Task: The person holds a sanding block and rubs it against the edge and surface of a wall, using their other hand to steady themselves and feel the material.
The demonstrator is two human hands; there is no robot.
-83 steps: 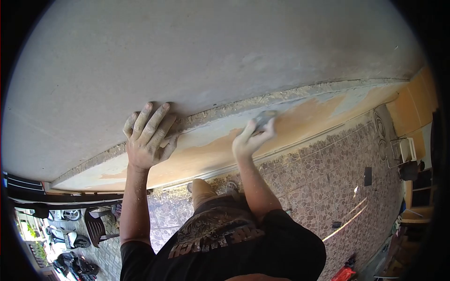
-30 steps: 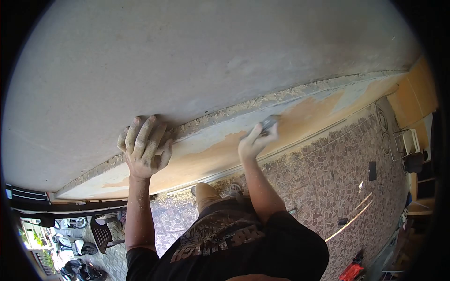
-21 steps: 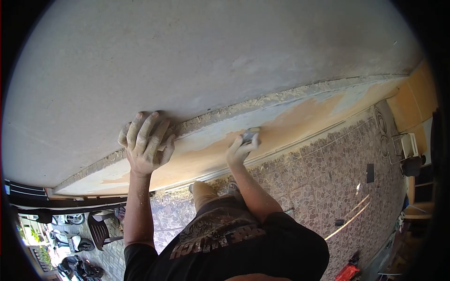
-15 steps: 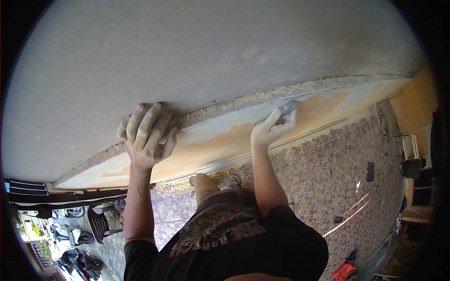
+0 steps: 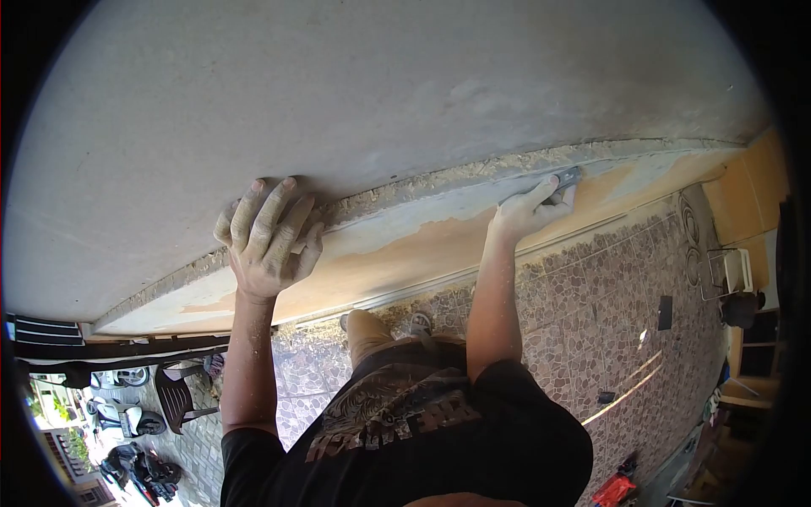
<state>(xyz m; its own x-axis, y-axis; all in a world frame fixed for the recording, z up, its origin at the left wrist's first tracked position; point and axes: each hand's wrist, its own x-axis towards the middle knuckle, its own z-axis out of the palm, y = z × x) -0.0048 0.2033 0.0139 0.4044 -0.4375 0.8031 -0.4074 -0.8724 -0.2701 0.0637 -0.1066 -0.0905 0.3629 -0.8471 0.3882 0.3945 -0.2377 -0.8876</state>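
My left hand (image 5: 269, 241), coated in pale dust, rests with spread fingers on the edge of the large grey ceiling-like panel (image 5: 355, 93). It holds nothing. Farther right, my right hand (image 5: 532, 211) is closed around a small dark grey piece of sandpaper (image 5: 569, 177), most of which the fingers hide. The sandpaper is against the narrow face below the panel, a surface with whitish filler (image 5: 397, 215) and patches of bare orange paint (image 5: 439, 240). A rough, crumbly strip (image 5: 439, 182) runs along the corner between panel and face.
Beneath me is a stone-patterned tiled floor (image 5: 583, 313), with dust along the wall base. A pale chair (image 5: 737, 270) stands at the right, and a red bag (image 5: 614, 490) lies at lower right. At lower left are a dark plastic chair (image 5: 176, 399) and parked motorbikes (image 5: 139, 473).
My right hand has slid to the right and slightly up along the face with the sandpaper. My left hand stays at the panel edge in nearly the same spot.
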